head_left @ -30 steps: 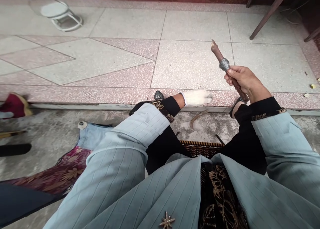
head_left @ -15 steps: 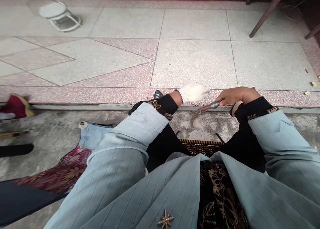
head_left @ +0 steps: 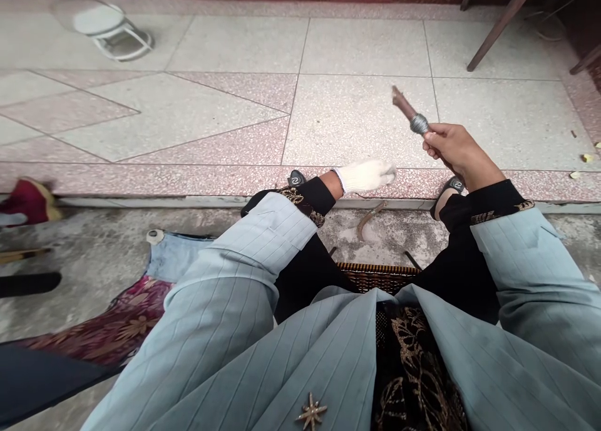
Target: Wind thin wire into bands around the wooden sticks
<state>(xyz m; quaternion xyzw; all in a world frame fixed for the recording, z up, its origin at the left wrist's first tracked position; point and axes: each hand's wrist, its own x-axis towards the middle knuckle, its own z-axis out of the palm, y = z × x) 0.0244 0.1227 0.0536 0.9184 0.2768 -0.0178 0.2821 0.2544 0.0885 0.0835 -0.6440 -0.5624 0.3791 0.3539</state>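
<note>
My left hand (head_left: 369,175), in a white knitted glove, rests over the edge of the step with its fingers curled in; what they hold, if anything, is hidden. Just below the glove is a curved brown piece (head_left: 370,220) like a bent stick; whether the glove touches it I cannot tell. My bare right hand (head_left: 453,144) is raised over the tiles, gripping a brown wooden handle bound with grey wire (head_left: 407,109). The handle's rough end points up and left; the tool's other end is hidden behind the hand.
Pale tiles (head_left: 361,111) lie beyond the step, with a white stool (head_left: 110,27) at far left and dark furniture legs (head_left: 502,27) at upper right. Another person's red shoe (head_left: 30,199) and patterned garment (head_left: 113,312) are on my left. A woven seat edge (head_left: 378,277) shows between my legs.
My right hand has lifted up and away from the step edge, swinging the wire-bound handle from low left to upper left. My left hand and the curved brown piece have barely moved.
</note>
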